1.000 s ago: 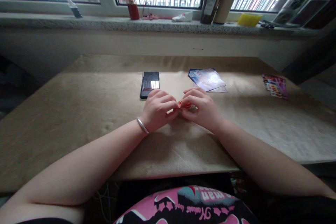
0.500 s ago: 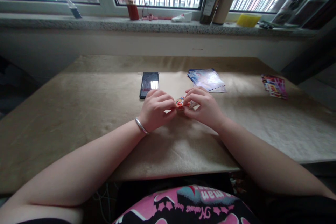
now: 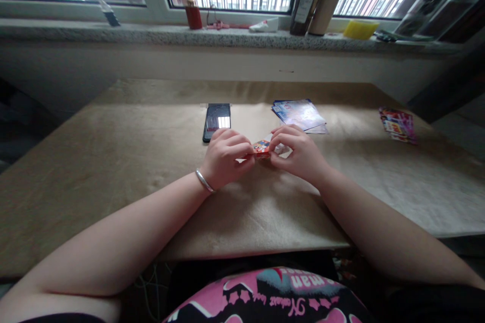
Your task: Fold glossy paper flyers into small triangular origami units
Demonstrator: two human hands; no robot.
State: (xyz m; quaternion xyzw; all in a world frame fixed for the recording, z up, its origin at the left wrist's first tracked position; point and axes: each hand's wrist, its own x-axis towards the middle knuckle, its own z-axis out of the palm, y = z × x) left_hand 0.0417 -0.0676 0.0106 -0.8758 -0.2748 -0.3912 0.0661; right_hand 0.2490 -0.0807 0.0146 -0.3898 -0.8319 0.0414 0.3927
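Between my two hands is a small piece of red-orange printed paper, with white showing toward its right side. My left hand, with a silver bangle on the wrist, pinches its left end between thumb and fingers. On the other end, the thumb and fingertips of my right hand are closed, hiding part of the paper. It is held just above the table, and its exact folds are too small to make out. A dark phone lies just beyond my left hand.
Printed blue-white sheets lie stacked beyond my right hand. Colourful cards are at the right of the cloth-covered table. Along the windowsill stand a red container, a dark canister and a yellow sponge-like block.
My right hand has shifted slightly to the right along the paper, so more of its printed face shows between the hands. My left hand keeps its pinch.
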